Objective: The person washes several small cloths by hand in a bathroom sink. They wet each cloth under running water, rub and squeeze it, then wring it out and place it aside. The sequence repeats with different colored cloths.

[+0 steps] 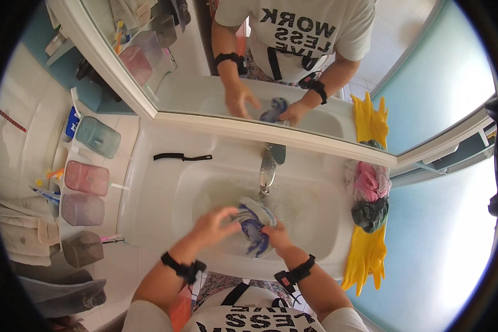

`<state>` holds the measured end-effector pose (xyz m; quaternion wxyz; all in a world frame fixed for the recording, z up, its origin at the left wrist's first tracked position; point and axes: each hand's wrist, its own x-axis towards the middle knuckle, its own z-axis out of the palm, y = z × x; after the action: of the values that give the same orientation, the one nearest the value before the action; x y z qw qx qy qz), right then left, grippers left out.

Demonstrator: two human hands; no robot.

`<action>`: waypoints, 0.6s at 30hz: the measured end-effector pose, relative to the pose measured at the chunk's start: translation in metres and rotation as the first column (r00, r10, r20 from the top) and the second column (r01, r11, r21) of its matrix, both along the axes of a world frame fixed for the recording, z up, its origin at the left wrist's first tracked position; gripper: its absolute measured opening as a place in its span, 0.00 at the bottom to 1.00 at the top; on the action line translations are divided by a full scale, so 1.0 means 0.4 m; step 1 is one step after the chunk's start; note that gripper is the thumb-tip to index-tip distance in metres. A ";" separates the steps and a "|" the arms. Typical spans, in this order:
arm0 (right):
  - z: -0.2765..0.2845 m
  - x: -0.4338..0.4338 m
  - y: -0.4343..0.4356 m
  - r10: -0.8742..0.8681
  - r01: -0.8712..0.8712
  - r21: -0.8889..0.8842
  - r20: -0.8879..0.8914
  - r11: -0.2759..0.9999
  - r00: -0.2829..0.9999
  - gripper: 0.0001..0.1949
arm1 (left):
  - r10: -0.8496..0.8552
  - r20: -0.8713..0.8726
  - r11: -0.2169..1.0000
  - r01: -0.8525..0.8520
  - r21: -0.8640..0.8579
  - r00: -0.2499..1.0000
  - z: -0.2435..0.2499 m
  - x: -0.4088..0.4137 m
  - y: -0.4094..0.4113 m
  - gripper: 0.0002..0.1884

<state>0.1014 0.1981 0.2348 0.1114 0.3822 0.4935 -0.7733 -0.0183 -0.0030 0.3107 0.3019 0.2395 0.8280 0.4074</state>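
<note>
A wet, bunched blue-and-white cloth (255, 230) is over the basin of the white washbasin (157, 207), just in front of the chrome faucet (267, 166). My right hand (279, 236) grips the cloth's right side between thumb and fingers. At the cloth's left stands my left hand (216, 226), slightly blurred, its fingers spread; a fingertip lies near the cloth's edge, and whether it touches cannot be told. Cloudy water with some foam shows in the basin around the cloth. Black straps with small devices sit on both forearms.
A black narrow brush (182, 157) lies on the basin's back left ledge. Pink (371, 181) and dark green (370, 213) cloths and yellow rubber gloves (367, 257) lie on the right rim. Plastic cups (87, 177) line the left wall; a framed mirror (274, 132) overhangs the back.
</note>
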 end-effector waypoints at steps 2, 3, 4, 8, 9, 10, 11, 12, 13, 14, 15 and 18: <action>0.002 0.038 0.040 0.125 -0.103 0.277 -0.063 0.955 0.990 0.26 | -0.005 -0.429 0.989 -0.059 -0.135 0.903 -0.070 -0.124 -0.042 0.25; 0.005 0.056 0.060 0.182 -0.134 0.414 -0.080 0.900 0.980 0.25 | -0.018 -0.438 0.971 -0.088 -0.220 0.899 -0.080 -0.185 -0.053 0.25; 0.015 0.064 0.068 0.192 -0.132 0.461 -0.085 0.877 0.978 0.24 | -0.028 -0.446 0.944 -0.122 -0.306 0.895 -0.092 -0.236 -0.076 0.25; 0.069 0.088 0.111 0.266 -0.227 0.677 0.048 0.701 0.963 0.24 | -0.027 -0.554 0.941 -0.166 -0.295 0.832 -0.201 -0.373 -0.184 0.19; 0.027 0.111 0.132 0.291 -0.157 0.804 -0.020 0.573 0.957 0.24 | -0.025 -0.541 0.948 -0.152 -0.280 0.841 -0.200 -0.392 -0.183 0.17; 0.016 0.126 0.135 0.330 -0.077 0.897 -0.080 0.436 0.940 0.24 | -0.014 -0.521 0.944 -0.160 -0.288 0.853 -0.198 -0.407 -0.192 0.15; 0.005 0.139 0.144 0.305 -0.088 0.907 -0.046 0.411 0.951 0.24 | -0.002 -0.503 0.939 -0.171 -0.297 0.864 -0.195 -0.419 -0.203 0.14; 0.023 0.127 0.155 0.277 -0.102 0.916 -0.010 0.387 0.961 0.24 | 0.008 -0.483 0.935 -0.178 -0.308 0.876 -0.191 -0.418 -0.205 0.12; 0.039 0.115 0.172 0.238 -0.112 0.928 0.026 0.355 0.971 0.24 | 0.054 -0.507 0.935 -0.223 -0.278 0.860 -0.181 -0.408 -0.186 0.11; 0.046 0.101 0.173 0.225 -0.166 0.939 0.099 0.301 0.969 0.27 | 0.102 -0.529 0.931 -0.268 -0.247 0.842 -0.169 -0.387 -0.172 0.09; 0.022 0.098 0.174 0.333 -0.200 0.950 0.113 0.241 0.936 0.28 | 0.149 -0.553 0.926 -0.312 -0.213 0.820 -0.154 -0.365 -0.151 0.08; -0.060 0.080 0.154 0.561 -0.305 0.952 0.234 0.035 0.794 0.31 | 0.126 -0.577 0.980 -0.190 -0.052 0.807 -0.171 -0.227 -0.082 0.11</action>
<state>0.1333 0.2597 0.2107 0.0250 0.1127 0.9620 -0.2476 -0.1091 -0.0357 0.2425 0.0179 0.2642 0.9179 0.2956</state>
